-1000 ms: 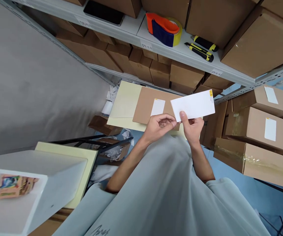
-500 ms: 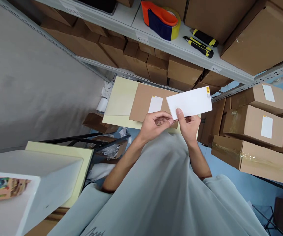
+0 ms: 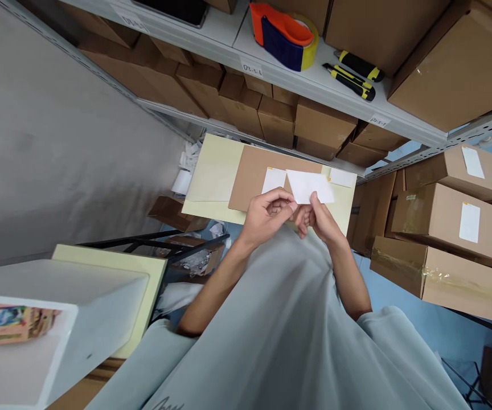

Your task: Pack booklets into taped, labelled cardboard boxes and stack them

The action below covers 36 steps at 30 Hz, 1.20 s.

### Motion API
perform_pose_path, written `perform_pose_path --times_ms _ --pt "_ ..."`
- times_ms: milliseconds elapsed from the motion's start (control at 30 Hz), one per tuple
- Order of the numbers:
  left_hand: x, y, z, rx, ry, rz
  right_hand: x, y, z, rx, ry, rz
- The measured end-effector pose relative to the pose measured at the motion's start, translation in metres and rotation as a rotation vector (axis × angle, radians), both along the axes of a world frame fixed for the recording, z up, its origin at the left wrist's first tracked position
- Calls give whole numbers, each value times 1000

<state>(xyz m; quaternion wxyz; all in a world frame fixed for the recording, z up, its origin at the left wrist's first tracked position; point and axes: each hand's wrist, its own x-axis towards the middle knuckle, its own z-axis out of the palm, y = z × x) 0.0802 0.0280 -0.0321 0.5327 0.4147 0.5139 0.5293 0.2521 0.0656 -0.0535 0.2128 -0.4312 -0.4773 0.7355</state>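
A white label (image 3: 310,185) with a small yellow mark at one corner is in front of me, tilted away over the table. My right hand (image 3: 320,219) grips its lower edge, thumb on top and fingers curled beneath. At the label's lower left corner, the thumb and fingertips of my left hand (image 3: 268,213) are pinched together. Below lies a flat brown cardboard piece (image 3: 246,176), bearing another white label (image 3: 273,179) partly covered by my left hand. A further white paper piece (image 3: 343,177) rests to the right on the pale yellow table (image 3: 212,165).
An orange and blue tape dispenser (image 3: 282,37) and two utility knives (image 3: 355,74) sit on the shelf (image 3: 224,42) above. Cardboard boxes (image 3: 446,216) are stacked at right. A white bin (image 3: 96,307) stands at lower left, near a grey wall (image 3: 58,142).
The label in my right hand has tipped down and away, lower over the table, uncovering the paper piece at right. My right-hand fingers have curled further under; my left hand stays close by.
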Motion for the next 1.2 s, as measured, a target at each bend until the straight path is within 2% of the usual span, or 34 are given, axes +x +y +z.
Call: perform_pose_path --times_ms 33,100,267,367,467,567,667,867,1067,1200 --pt "-2 0 -1 8 14 22 4 -4 1 -12 -22 23" --pt "-7 -1 -3 19 50 54 12 -15 8 59 -98 -20" --pt "-14 -4 -3 55 192 59 10 -29 33 511 -263 -328" --pt "-17 -7 -1 83 271 33 -3 -22 37 703 -279 -314" --pt "-23 -11 -1 86 314 22 -17 -15 35 734 -279 -236" --pt "-32 -15 -3 82 336 18 -29 -14 30 706 -301 -205" --pt "-46 -20 -6 36 306 19 -42 -14 24 614 -280 -221" --pt "-89 -31 -22 -169 -93 136 -71 -8 6 215 -156 -290" --pt "-165 -33 -33 -280 -473 258 -121 -1 3 -20 -71 -421" --pt "-233 -34 -35 -317 -563 358 -163 6 8 -81 -20 -538"
